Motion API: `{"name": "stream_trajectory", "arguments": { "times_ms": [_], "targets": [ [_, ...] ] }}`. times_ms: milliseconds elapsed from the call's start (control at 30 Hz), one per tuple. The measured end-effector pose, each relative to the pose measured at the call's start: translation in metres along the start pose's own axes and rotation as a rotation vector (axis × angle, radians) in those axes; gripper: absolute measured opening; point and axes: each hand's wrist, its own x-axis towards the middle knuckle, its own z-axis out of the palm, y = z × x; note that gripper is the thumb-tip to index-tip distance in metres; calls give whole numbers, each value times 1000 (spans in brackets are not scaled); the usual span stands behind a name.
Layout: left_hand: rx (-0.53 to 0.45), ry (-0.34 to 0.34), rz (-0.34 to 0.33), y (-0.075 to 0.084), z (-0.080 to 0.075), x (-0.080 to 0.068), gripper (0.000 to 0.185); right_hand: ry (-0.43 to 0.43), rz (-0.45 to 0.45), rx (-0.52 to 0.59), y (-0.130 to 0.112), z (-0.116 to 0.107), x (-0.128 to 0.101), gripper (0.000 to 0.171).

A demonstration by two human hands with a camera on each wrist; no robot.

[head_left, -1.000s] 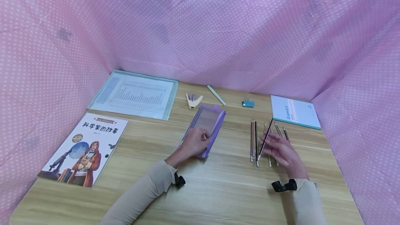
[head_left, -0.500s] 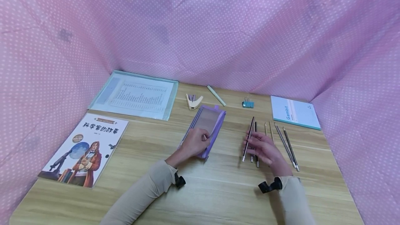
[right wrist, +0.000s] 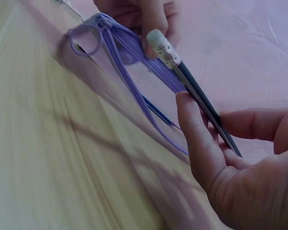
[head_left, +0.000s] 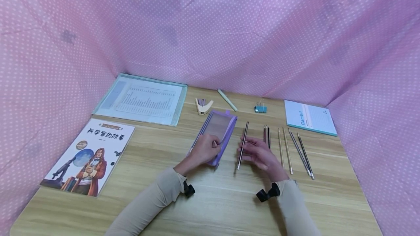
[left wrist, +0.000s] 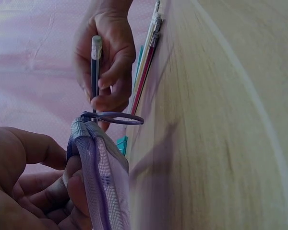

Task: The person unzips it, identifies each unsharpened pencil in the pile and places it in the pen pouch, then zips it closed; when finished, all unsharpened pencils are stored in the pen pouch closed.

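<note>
My left hand (head_left: 205, 149) pinches the edge of a purple mesh pencil case (head_left: 220, 124), which lies slanted on the table. In the right wrist view the case's zipped mouth (right wrist: 134, 91) gapes, and a dark pencil (right wrist: 157, 113) shows inside it. Just right of the case, my right hand (head_left: 260, 154) holds a dark pencil (head_left: 243, 145) between thumb and fingers, above the table. A white eraser (right wrist: 156, 37) in a silver band caps the pencil's near end. Several more pencils (head_left: 287, 152) lie in a loose row beyond the right hand, some partly hidden by it.
Behind the case sit a cream stapler (head_left: 204, 108) and a pale green pen (head_left: 227, 100). A teal binder clip (head_left: 260, 109) and a notebook (head_left: 310, 117) are at the back right. On the left lie a document folder (head_left: 141, 99) and a picture book (head_left: 88, 157).
The right hand has carried the pencil leftward from the loose row to beside the pencil case. My left hand stays in place on the case.
</note>
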Motion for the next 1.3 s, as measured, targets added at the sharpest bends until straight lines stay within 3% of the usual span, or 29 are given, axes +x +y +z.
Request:
{"name": "stream_trajectory", "arguments": {
  "times_ms": [333, 800, 1300],
  "targets": [
    [-16, -13, -21, 2, -1, 0, 9, 27, 18, -15, 7, 18, 16, 40],
    [-2, -3, -8, 0, 0, 0, 8, 98, 47, -85, 7, 38, 32, 53],
    [31, 12, 13, -1, 1, 1, 6, 144, 56, -57, -1, 49, 36, 50]
  ]
}}
